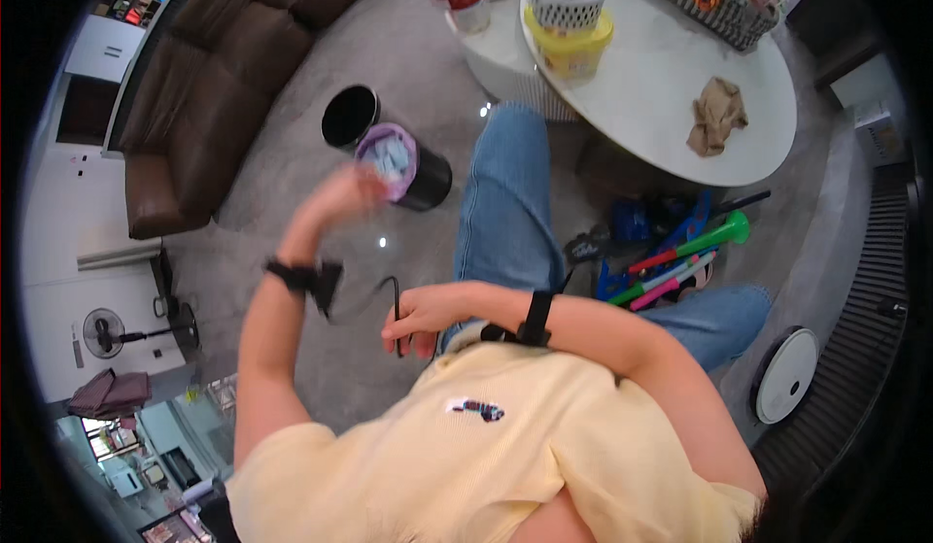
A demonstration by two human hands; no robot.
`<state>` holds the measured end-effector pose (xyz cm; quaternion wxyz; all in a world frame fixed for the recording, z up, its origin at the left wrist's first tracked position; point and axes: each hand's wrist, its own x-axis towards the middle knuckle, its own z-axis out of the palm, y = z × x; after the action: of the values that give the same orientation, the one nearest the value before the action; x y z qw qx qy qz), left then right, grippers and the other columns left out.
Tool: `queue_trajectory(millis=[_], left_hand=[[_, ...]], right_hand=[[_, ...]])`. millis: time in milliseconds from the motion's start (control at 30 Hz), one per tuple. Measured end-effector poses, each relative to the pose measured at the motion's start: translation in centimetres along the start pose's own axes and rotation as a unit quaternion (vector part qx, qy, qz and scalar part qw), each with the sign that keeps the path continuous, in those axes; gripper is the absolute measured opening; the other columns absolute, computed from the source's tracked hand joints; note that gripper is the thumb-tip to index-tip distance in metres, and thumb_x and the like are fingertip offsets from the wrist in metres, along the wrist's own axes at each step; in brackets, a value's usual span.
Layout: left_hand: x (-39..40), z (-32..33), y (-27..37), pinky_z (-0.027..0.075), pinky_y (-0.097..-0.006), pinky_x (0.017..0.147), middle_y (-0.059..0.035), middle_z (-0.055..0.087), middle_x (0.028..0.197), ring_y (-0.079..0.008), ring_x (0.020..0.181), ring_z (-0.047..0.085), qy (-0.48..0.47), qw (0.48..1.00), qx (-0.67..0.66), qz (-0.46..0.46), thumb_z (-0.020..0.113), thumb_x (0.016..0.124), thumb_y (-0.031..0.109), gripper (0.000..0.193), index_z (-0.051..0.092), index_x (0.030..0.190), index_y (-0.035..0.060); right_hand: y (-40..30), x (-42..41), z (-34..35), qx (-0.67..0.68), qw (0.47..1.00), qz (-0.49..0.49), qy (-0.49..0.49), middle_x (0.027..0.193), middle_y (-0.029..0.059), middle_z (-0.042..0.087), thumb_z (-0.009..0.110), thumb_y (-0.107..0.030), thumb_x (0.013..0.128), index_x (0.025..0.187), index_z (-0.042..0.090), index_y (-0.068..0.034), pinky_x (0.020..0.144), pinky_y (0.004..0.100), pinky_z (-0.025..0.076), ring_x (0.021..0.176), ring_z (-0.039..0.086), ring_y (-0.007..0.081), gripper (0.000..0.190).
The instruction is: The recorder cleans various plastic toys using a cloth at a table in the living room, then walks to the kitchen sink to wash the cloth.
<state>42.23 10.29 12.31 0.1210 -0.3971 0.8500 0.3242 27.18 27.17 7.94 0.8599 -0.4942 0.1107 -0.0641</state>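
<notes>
My left hand (355, 195), blurred, is at the near edge of a black waste bin (431, 182). The bin has a purple plastic liner (407, 151) folded over its mouth. Pale blue and white crumpled waste (388, 157) shows inside. I cannot tell whether my left fingers grip the liner or only pass over it. Close to my waist, my right hand (426, 317) holds a thin black curved piece (397, 302), seen nearly edge-on; a ring or a cable, I cannot tell which. A second black bin (350, 117) stands just behind the lined one, its inside dark.
A white oval table (656, 135) bears stacked baskets (565, 7), a yellow tub (572, 51) and a brown cloth (718, 117). Under it lie colourful plastic toys (678, 259). A brown leather sofa (240, 69) is at left, a round white robot vacuum (787, 375) at right.
</notes>
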Motion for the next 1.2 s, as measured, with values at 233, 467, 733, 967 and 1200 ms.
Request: queue_trajectory(millis=[233, 467, 733, 967, 1200], left_hand=[[-9.6, 16.5, 1.6, 0.047, -0.0296, 0.075, -0.0084, 0.063, 0.091, -0.0174, 0.089, 0.058, -0.206, 0.848, -0.489, 0.001, 0.062, 0.077, 0.014, 0.018, 0.062, 0.091, 0.0024], [-9.8, 18.3, 0.1, 0.038, -0.0294, 0.089, -0.0051, 0.061, 0.097, -0.0146, 0.097, 0.052, -0.334, 0.845, -0.411, -0.079, 0.054, 0.082, 0.011, 0.023, 0.061, 0.103, 0.006], [-12.6, 18.7, -0.1, 0.042, -0.0272, 0.08, -0.0013, 0.061, 0.094, -0.0123, 0.088, 0.054, -0.462, 0.82, -0.278, -0.194, 0.053, 0.079, 0.01, 0.024, 0.062, 0.101, 0.0057], [-13.5, 14.0, -0.4, 0.042, -0.0259, 0.077, -0.0006, 0.061, 0.092, -0.011, 0.085, 0.054, -0.493, 0.782, -0.262, -0.278, 0.054, 0.08, 0.013, 0.023, 0.062, 0.1, 0.0068], [-13.3, 8.4, -1.5, 0.043, -0.0246, 0.073, 0.0002, 0.061, 0.09, -0.0096, 0.081, 0.054, -0.513, 0.737, -0.244, -0.367, 0.055, 0.08, 0.016, 0.022, 0.063, 0.099, 0.0079]], right_hand=[[0.6, -0.4, -0.3, 0.181, 0.981, -0.042, 0.062, 0.078, 0.0142, 0.061, 0.043, -0.034, 0.09, 0.092, 0.055, 0.003, 0.064, 0.0316, 0.053, 0.071, 0.063, 0.0207, 0.039], [1.2, -1.2, -1.7, 0.139, 0.99, 0.004, 0.03, 0.077, 0.0133, 0.06, 0.047, -0.037, 0.088, 0.091, 0.057, 0.003, 0.064, 0.0309, 0.053, 0.073, 0.063, 0.0213, 0.041], [2.2, -4.7, -6.0, -0.018, 0.974, 0.003, 0.225, 0.083, 0.0063, 0.06, 0.052, -0.026, 0.085, 0.097, 0.057, 0.0, 0.061, 0.0251, 0.049, 0.072, 0.06, 0.0142, 0.029], [1.8, -9.1, -9.2, 0.049, 0.914, -0.081, 0.395, 0.079, 0.0056, 0.061, 0.053, -0.023, 0.084, 0.092, 0.058, -0.002, 0.057, 0.025, 0.047, 0.065, 0.058, 0.0122, 0.023], [1.4, -16.7, -12.5, 0.081, 0.848, -0.151, 0.502, 0.077, 0.0051, 0.061, 0.054, -0.018, 0.085, 0.091, 0.059, -0.002, 0.058, 0.0235, 0.047, 0.066, 0.057, 0.0111, 0.018]])
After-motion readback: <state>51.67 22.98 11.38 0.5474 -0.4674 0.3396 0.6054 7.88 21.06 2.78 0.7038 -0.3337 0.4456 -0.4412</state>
